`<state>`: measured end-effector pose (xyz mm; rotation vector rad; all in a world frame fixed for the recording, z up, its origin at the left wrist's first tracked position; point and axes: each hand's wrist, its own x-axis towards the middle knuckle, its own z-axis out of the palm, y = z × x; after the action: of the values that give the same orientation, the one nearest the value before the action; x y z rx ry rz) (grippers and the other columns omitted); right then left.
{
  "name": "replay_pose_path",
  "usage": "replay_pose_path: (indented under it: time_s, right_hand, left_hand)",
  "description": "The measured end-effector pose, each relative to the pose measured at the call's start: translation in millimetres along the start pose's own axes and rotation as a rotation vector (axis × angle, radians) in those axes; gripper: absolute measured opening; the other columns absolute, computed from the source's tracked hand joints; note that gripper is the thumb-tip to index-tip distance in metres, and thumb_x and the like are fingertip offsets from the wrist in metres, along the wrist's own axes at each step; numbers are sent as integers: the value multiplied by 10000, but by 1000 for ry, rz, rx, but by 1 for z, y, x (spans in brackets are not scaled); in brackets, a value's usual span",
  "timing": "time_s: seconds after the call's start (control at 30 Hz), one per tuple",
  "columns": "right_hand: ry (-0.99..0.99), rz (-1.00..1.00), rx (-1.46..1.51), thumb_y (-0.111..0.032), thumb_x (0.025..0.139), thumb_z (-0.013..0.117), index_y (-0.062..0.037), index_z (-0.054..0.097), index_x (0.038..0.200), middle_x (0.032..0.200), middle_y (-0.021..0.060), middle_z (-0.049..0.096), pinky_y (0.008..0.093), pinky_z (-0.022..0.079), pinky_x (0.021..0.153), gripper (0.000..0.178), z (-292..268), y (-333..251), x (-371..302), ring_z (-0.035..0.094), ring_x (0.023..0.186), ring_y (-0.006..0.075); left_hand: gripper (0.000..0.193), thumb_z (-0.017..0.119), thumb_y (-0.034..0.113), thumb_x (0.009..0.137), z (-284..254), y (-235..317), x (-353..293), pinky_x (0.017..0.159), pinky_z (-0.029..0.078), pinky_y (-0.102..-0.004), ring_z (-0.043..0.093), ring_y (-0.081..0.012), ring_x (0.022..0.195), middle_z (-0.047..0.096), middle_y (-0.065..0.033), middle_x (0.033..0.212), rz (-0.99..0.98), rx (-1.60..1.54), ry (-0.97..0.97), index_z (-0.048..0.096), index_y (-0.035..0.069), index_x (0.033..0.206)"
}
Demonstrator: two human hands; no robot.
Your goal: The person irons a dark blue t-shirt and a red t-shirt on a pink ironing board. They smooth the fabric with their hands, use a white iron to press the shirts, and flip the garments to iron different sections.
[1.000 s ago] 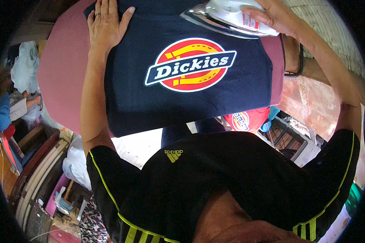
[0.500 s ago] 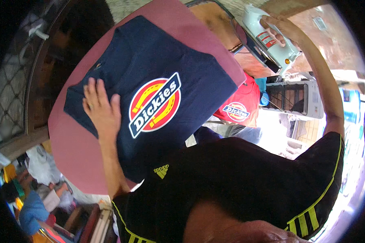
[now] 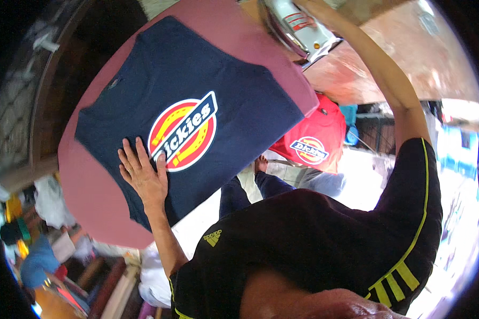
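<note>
A dark navy T-shirt (image 3: 234, 85) with a round red and yellow print lies spread on a maroon padded ironing board (image 3: 85, 191). My left hand (image 3: 146, 178) rests flat on the shirt's near left part, fingers spread, its thumb at the print's edge. At the top of the view my right hand (image 3: 310, 6) grips a white and silver electric iron (image 3: 298, 25), held at the board's far right edge. The upper part of the iron and some of that hand are cut off by the picture's edge. Whether the iron touches the board cannot be told.
A red shirt (image 3: 308, 141) with a similar print lies to the right, below the board's edge. Beyond it stands a reddish-brown surface (image 3: 367, 69). At lower left are white plastic bags (image 3: 52, 204) and a blue cloth item (image 3: 39, 263). A dark latticed door (image 3: 21, 117) borders the left.
My right hand has brought the iron leftward, from over the reddish-brown surface to the board's edge. My left hand has moved nearer to me on the navy shirt, closer to the print.
</note>
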<state>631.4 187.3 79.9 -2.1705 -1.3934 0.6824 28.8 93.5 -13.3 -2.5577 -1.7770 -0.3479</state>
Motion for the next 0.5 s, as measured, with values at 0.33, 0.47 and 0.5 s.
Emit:
replay_pose_path:
  time_s: [0.33, 0.47, 0.5]
  right_hand:
    - [-33, -162, 460, -422, 1000, 578, -59, 544, 1047, 625, -32, 470, 223, 330, 385, 368, 28, 25, 20, 411, 442, 58]
    - [145, -199, 286, -460, 962, 619, -41, 576, 1089, 724, 22, 547, 275, 396, 472, 440, 29, 18, 12, 478, 536, 105]
    - [295, -304, 155, -453, 956, 622, -38, 582, 1111, 776, 51, 567, 306, 412, 530, 445, 31, 14, 8, 504, 610, 137]
  left_hand:
    - [550, 540, 338, 1021, -10, -41, -141, 1113, 311, -539, 397, -433, 1374, 422, -222, 1510, -504, 72, 278, 440, 53, 1482]
    - [418, 669, 272, 951, -25, -42, -155, 972, 420, -475, 562, -383, 1097, 620, -214, 1176, -523, 8, 406, 602, -18, 1246]
    - [392, 684, 280, 941, -32, -40, -155, 942, 428, -473, 575, -369, 1045, 637, -196, 1111, -564, -61, 374, 625, -19, 1187]
